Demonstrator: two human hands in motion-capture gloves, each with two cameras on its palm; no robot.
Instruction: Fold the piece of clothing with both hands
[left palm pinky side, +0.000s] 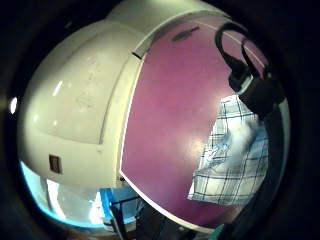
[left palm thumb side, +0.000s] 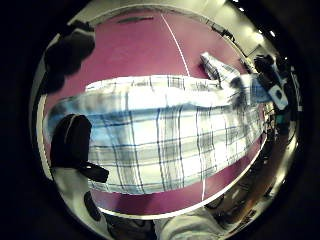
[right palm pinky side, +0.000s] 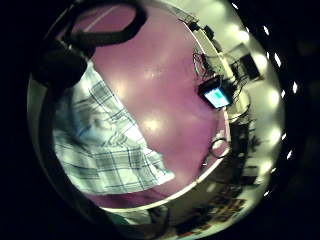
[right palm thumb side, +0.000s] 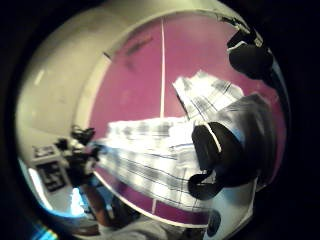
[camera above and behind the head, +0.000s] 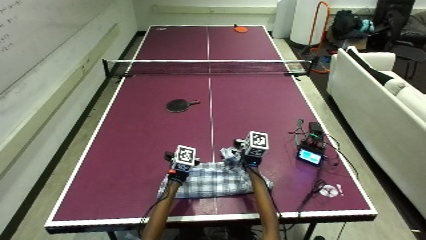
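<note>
Down near the table's (camera above and behind the head: 133, 150) near edge, a plaid shirt (camera above and behind the head: 206, 186) is lying spread across the white centre line, well short of the net (camera above and behind the head: 208, 67) that is spanning the middle. Starting at the shirt's left end, the left hand (camera above and behind the head: 178, 169) is hovering over its far edge; its thumb-side palm view is showing the cloth (left palm thumb side: 165, 140) stretched wide beneath the palm with a gloved finger (left palm thumb side: 70, 140) curled down onto it, though whether that finger is actually pinching the fabric is more than I can tell. Moving rightward, a sleeve or corner of the shirt (camera above and behind the head: 229, 156) is sticking up toward the net just beside the right hand (camera above and behind the head: 251, 159), which is poised over the shirt's far right part. Its thumb-side view is showing a dark gloved digit (right palm thumb side: 215, 150) curling against the plaid fabric (right palm thumb side: 150, 160), appearing to be grasping it. Further right, toward the table's right edge, a small device with a lit screen (camera above and behind the head: 311, 156) is sitting among cables. Beyond the hands, left of the centre line, a dark paddle (camera above and behind the head: 180, 105) is lying, and a red paddle (camera above and behind the head: 240, 29) is resting by the far edge
</note>
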